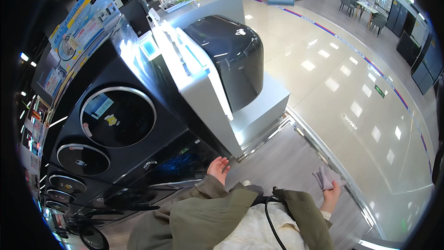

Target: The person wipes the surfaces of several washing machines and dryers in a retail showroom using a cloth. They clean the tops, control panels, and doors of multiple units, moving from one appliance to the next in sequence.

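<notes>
A grey wood-look floor point(286, 162) runs under a row of black washers point(118, 115) on the left. A white plinth point(259, 115) stands on it, carrying a black rounded machine point(229, 55). A metal strip point(323, 155) edges this floor; beyond it lies glossy pale tile point(351, 78) with a coloured stripe point(323, 28), and far off, a table with chairs point(365, 9).
</notes>
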The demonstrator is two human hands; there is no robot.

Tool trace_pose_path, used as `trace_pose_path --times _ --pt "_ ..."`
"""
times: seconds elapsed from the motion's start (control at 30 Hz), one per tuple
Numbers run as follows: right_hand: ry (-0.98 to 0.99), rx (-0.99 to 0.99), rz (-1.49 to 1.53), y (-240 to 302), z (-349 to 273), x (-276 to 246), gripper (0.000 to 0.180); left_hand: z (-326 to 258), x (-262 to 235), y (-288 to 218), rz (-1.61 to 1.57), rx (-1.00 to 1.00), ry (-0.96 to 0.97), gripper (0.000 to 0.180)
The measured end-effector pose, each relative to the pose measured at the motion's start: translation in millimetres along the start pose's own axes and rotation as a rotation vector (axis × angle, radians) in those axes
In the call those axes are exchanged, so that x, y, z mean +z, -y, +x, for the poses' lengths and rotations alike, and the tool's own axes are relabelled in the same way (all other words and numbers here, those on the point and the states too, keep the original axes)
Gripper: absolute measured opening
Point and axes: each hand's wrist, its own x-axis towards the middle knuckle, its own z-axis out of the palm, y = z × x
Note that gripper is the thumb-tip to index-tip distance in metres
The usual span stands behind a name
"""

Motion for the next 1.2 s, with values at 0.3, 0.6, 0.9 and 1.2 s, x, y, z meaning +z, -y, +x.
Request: trace_pose_path --times 0.3,0.6,0.9,1.2 --pt "0.082 -0.015 0.111 37.0 82.7 66.2 0.042 79.2 170.6 35.5 0.312 0.17 0.314 0.037" --pt "0.338 -0.095 0.045 115.3 182.7 179.6 0.048 156.9 356.4 -103.2 1.365 1.678 -0.117 0.042" --pt "0.288 0.005 0.079 168.3 317.5 305.4 0.054 263.7 387.4 -86.4 1.824 1.213 -0.77 0.057" --pt "0.281 0.136 -0.067 264.1 509.1 436.9 0.052 295.1 453.9 -63.4 1.571 0.959 -1.049 0.071"
